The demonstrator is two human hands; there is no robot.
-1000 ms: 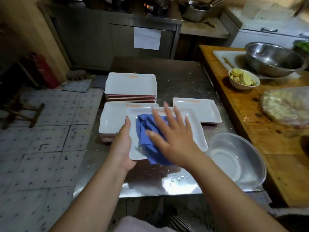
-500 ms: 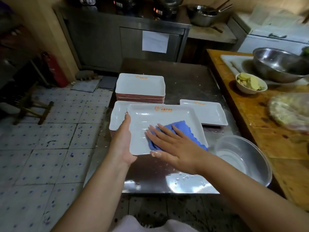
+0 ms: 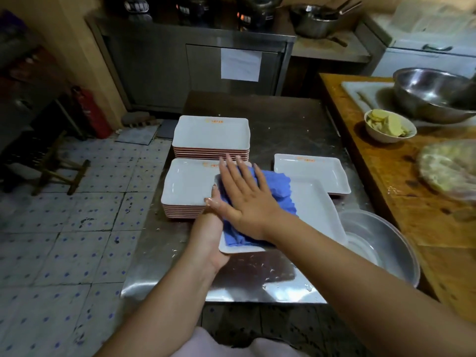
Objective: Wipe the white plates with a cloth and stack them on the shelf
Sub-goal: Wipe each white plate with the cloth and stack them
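Over a steel table (image 3: 296, 130), a right hand (image 3: 244, 199) with fingers spread flat presses a blue cloth (image 3: 273, 191) onto a white rectangular plate (image 3: 316, 212) gripped at its nine o'clock edge by the left hand (image 3: 208, 235), plate stacks (image 3: 190, 186) at eleven o'clock.

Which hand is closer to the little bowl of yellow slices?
Right. The right hand presses flat on the blue cloth, on the side toward the bowl of yellow slices. The left hand grips the plate's opposite edge, farther from the bowl.
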